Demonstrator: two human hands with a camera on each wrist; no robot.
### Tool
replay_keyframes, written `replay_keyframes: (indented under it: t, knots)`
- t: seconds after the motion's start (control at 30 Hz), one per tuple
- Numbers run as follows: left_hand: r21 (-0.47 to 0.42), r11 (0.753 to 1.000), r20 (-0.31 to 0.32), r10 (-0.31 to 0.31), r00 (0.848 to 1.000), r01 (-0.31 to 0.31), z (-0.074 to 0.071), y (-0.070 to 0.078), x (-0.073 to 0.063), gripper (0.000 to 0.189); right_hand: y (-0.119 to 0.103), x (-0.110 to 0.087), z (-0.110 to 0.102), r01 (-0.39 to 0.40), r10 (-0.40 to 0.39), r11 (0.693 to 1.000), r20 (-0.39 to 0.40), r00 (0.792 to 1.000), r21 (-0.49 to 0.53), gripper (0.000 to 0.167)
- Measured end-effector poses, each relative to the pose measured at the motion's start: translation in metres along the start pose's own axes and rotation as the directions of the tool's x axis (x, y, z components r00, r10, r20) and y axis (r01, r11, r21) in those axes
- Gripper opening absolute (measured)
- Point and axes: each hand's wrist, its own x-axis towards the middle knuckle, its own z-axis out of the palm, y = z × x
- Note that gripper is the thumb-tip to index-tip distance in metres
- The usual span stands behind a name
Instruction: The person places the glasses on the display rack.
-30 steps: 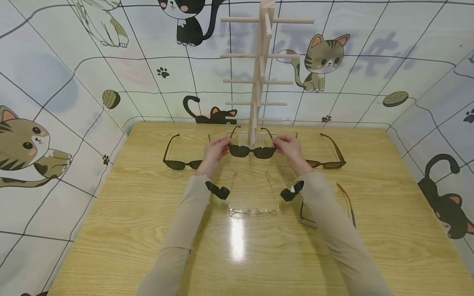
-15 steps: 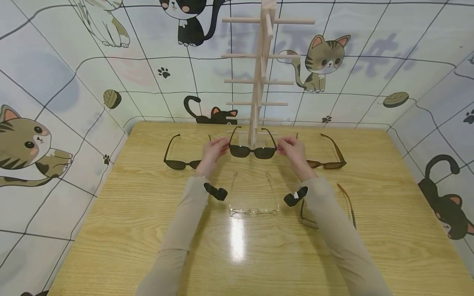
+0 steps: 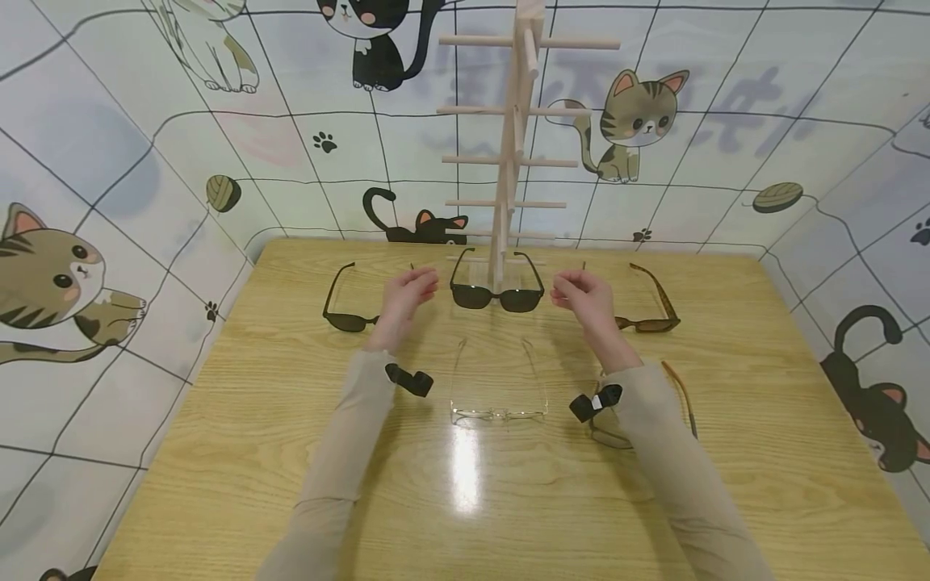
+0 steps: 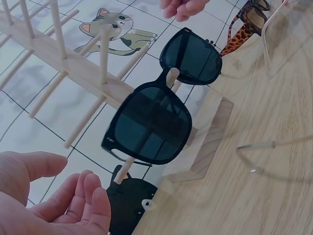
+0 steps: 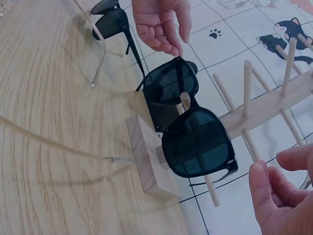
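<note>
The left hand [image 3: 404,298] and the right hand [image 3: 587,303] hold nothing, thumbs apart from fingers, and between them the black sunglasses [image 3: 472,297] sit on the wooden rack [image 3: 505,161], so hanging seems finished and next probably calls for careful withdrawal.

Head view: from above and behind the fingers, looking forward and down, the widest and farthest of the three, with the left hand [image 3: 408,303], right hand [image 3: 587,303] and tabletop [image 3: 472,537] all in frame. Left wrist view: close and tilted, looking past the left fingers, lower left, across to the right fingertips, at top. Right wrist view: equally close, angled the other way, right fingers lower right, left fingers at top. Both wrist views share the dark sunglasses [image 4: 151,125] between the hands' fingers.
</note>
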Motion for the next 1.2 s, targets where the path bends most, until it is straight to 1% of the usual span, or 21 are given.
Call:
replay_keyframes:
  t: [0.07,0.17,0.23,0.3,0.4,0.57,0.77,0.97,1.1,1.2]
  knots:
    - [0.008,1.0,0.002,0.006,1.0,-0.006,-0.003,0.001,-0.002,0.033,-0.002,-0.003,0.001,0.01,-0.01,1.0,0.004,1.0,0.015,0.029]
    - [0.031,1.0,-0.004,0.008,1.0,-0.008,-0.009,0.004,-0.005,0.033,-0.006,-0.009,0.003,0.032,-0.032,0.999,0.019,0.999,0.031,0.017]
    - [0.028,1.0,-0.006,0.01,1.0,-0.009,-0.014,0.005,-0.006,0.032,-0.009,-0.013,0.006,0.048,-0.05,0.998,0.033,0.998,0.046,0.015]
    - [0.029,1.0,-0.007,0.013,1.0,-0.013,-0.018,0.006,-0.007,0.031,-0.012,-0.018,0.009,0.066,-0.068,0.996,0.049,0.996,0.055,0.016]
    - [0.041,0.999,-0.01,0.022,1.0,-0.021,-0.026,0.008,-0.009,0.031,-0.014,-0.023,0.014,0.088,-0.094,0.994,0.081,0.992,0.066,0.024]
    - [0.043,0.998,-0.014,0.035,0.999,-0.034,-0.037,0.01,-0.011,0.035,-0.016,-0.031,0.022,0.114,-0.121,0.992,0.13,0.984,0.062,0.02]
    - [0.079,0.995,-0.018,0.062,0.998,-0.061,-0.051,0.01,-0.015,0.036,-0.017,-0.04,0.036,0.098,-0.109,0.993,0.177,0.978,0.07,0.02]
    - [0.096,0.992,-0.054,0.084,0.995,-0.079,-0.066,0.01,-0.02,0.031,-0.02,-0.048,0.053,0.078,-0.088,0.995,0.213,0.973,0.054,0.026]
    - [0.089,0.991,-0.092,0.107,0.99,-0.099,-0.079,0.01,-0.021,0.029,-0.022,-0.052,0.062,0.075,-0.082,0.997,0.255,0.963,0.035,0.026]
    - [0.082,0.99,-0.121,0.123,0.985,-0.114,-0.088,0.011,-0.023,0.024,-0.024,-0.054,0.069,0.079,-0.083,0.997,0.29,0.953,0.026,0.025]
